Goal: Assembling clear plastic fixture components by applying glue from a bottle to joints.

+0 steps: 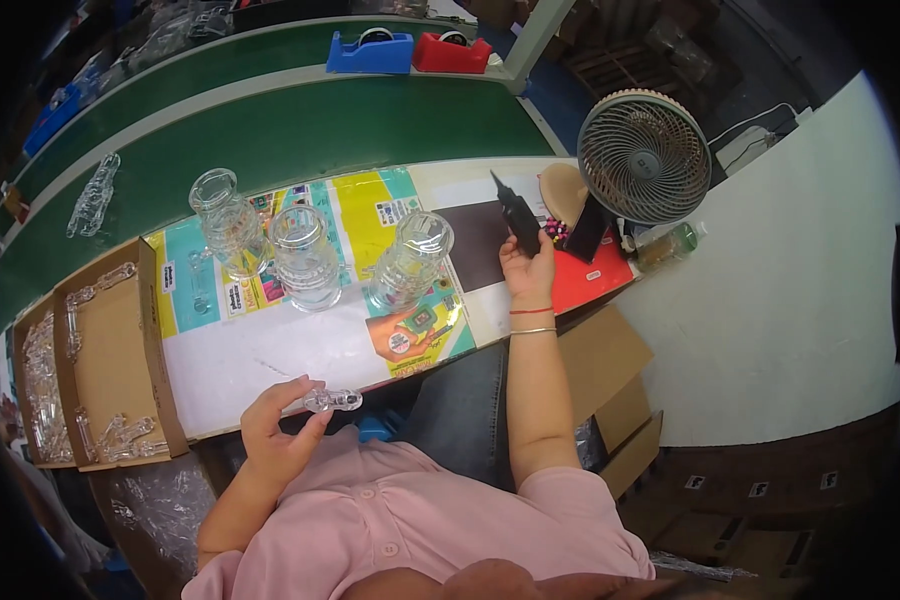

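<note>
My left hand pinches a small clear glass tube piece at the table's front edge, its thin end pointing away over the white sheet. Farther right, my right hand is closed around a black squeeze bottle with a pointed nozzle, tilted up and to the left. Between and beyond my hands stand three clear glass vessels: the left one, the middle one and the right one. Under them lies colourful printed card.
At the left, a cardboard tray holds several glass tubes. A round fan stands at the right, near a black phone-like slab and a plastic bottle. Blue and red tape dispensers sit beyond the green belt.
</note>
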Available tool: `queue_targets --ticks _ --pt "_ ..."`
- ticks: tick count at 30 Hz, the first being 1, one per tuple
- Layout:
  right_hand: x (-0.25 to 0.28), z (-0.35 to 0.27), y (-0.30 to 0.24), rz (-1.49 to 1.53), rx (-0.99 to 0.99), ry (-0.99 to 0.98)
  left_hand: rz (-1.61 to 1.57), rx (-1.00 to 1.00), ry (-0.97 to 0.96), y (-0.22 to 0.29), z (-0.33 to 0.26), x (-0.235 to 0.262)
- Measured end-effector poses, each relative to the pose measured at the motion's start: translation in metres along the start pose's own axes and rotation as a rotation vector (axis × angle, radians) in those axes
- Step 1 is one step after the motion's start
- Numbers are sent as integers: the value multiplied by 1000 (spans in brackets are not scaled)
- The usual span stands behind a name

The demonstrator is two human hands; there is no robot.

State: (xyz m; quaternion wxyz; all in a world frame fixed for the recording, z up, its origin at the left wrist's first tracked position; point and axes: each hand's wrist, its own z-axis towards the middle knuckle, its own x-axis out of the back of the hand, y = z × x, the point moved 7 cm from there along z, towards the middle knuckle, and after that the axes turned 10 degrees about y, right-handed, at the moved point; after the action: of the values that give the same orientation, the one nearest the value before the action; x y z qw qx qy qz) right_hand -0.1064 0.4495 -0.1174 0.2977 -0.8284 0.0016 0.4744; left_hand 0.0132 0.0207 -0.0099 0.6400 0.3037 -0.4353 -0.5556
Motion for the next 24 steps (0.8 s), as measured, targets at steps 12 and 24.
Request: queue_targets --ticks 12,24 --pt "-81 24 31 -526 267 -270 -411 424 25 -36 -8 -8" --pt "-97 27 26 -1495 872 -151 -621 637 91 -51 1 -16"
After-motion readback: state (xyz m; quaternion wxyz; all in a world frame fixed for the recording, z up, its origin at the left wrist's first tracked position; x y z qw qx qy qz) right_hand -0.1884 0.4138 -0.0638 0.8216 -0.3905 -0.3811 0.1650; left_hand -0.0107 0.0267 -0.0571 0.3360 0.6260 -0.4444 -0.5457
